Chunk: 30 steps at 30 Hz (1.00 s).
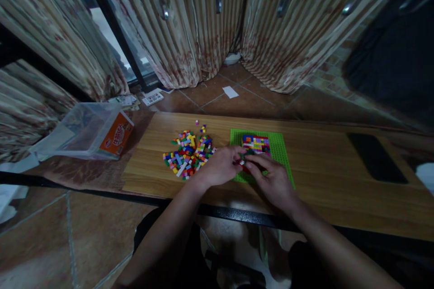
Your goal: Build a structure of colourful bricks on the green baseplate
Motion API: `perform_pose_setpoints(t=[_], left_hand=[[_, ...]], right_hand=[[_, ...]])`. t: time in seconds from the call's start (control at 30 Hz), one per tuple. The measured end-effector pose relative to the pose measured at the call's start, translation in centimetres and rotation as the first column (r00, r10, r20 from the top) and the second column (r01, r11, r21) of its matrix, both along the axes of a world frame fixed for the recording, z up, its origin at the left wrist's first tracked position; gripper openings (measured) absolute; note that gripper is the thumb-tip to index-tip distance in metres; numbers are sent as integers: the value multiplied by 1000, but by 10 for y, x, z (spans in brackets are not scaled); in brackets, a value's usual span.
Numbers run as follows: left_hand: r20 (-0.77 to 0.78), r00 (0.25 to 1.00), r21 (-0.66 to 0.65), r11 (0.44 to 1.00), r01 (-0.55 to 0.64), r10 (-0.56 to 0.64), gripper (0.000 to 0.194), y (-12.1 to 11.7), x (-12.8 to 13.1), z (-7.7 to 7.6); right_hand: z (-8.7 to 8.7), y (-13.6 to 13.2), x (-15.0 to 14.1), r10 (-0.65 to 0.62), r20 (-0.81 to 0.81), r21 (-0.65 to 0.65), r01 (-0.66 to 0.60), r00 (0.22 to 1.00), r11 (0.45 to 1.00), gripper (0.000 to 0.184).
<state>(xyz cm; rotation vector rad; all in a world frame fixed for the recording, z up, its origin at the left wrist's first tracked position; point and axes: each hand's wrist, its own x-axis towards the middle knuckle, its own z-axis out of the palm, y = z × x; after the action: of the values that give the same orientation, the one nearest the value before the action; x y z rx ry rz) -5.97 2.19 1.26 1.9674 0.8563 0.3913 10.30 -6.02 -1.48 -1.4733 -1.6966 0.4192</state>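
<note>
A flat block of colourful building bricks [257, 142] stands on a green baseplate [280, 150] on the wooden table. Over the block's near left part, my left hand [222, 165] and my right hand [272, 179] meet with bent fingers. Between their fingertips show small building bricks, one dark green [250, 151]; my fingers partly cover them. Whether those bricks are attached to the block I cannot tell. Just left of my left hand spreads a loose pile of mixed building bricks [188, 153].
A clear plastic bin [81, 131] with an orange label stands beyond the table's left end. On the right of the wooden table [322, 167] lies a dark phone-shaped slab [376, 157]. A few stray bricks [203, 128] lie behind the pile. Curtains [190, 31] hang behind the table.
</note>
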Motion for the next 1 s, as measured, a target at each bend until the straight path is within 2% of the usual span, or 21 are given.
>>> perform_pose_setpoints(t=[0.13,0.3,0.4,0.53,0.63,0.73,0.83,1.0], left_hand=[[-55,998,3,1000,21,-21,44,-5,3,7],[-130,990,47,997,-54,60,43,-10,4,12],[-180,978,12,994,-108,109,43,-11,7,9],[-166,975,-17,989,-149,144,44,-10,12,3],[-223,956,19,981,-192,191,48,-8,14,-2],[-273,944,33,983,-182,184,53,-8,14,-4],[-279,947,41,987,-154,159,52,-8,13,-5],[-275,952,69,991,-117,132,49,-9,11,-5]], right_hand=[[-3,-1,-3,62,-140,-54,-70,988,996,15],[-5,-4,-9,17,-187,-56,-28,982,998,12],[-3,-6,-10,8,-137,0,-8,991,1000,13],[-3,-2,4,-48,44,47,46,998,998,17],[-4,7,23,-157,210,85,142,965,986,23],[-7,14,36,-178,328,115,148,928,982,29],[-11,18,39,-150,338,112,118,929,987,28],[-16,20,36,-143,224,71,130,964,989,20]])
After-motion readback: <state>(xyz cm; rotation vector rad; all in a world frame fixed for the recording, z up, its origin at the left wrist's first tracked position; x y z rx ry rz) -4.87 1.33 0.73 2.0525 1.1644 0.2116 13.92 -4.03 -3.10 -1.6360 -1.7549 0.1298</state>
